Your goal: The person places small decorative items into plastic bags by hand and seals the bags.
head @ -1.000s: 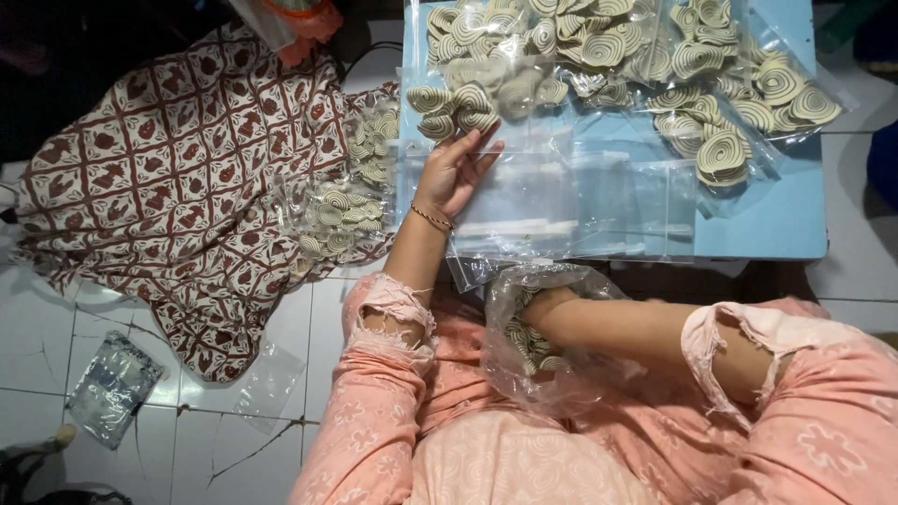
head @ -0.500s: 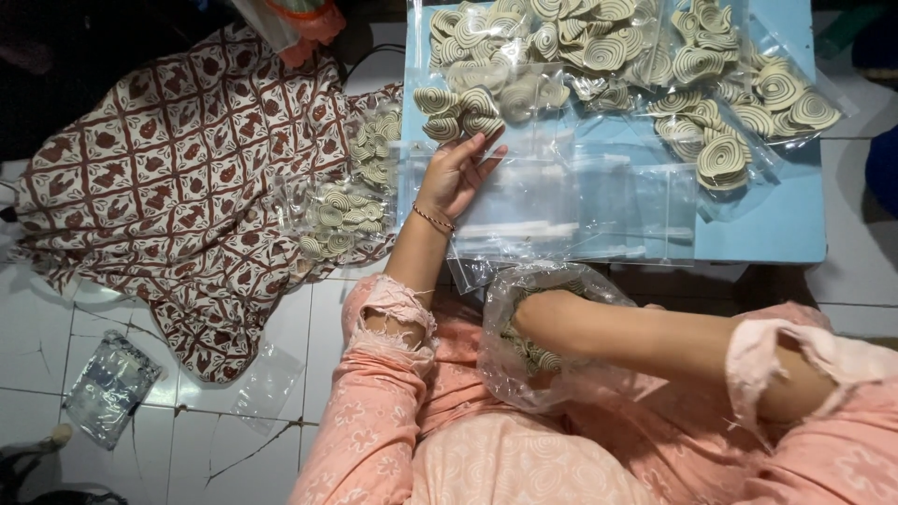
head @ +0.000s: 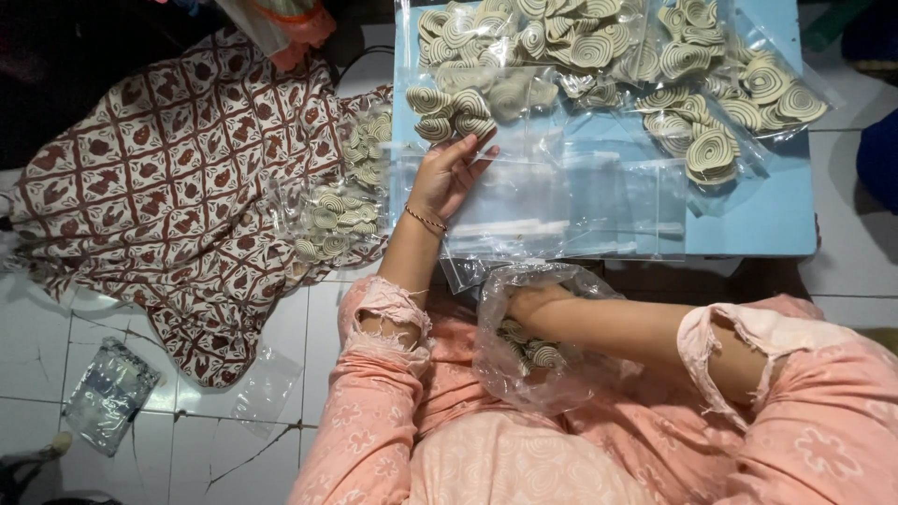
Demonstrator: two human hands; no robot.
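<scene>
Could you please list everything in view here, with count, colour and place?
Spiral snacks: many, cream with dark swirls, in clear packets on the table.
Table: one, light blue, top right.
Empty clear bags: a stack, near table edge.
Patterned cloth: one, maroon and cream, floor left, packed snacks on it.
Large clear bag: one, in lap, holding snacks.
Left hand: on the empty bags.
Right hand: inside the large bag.
</scene>
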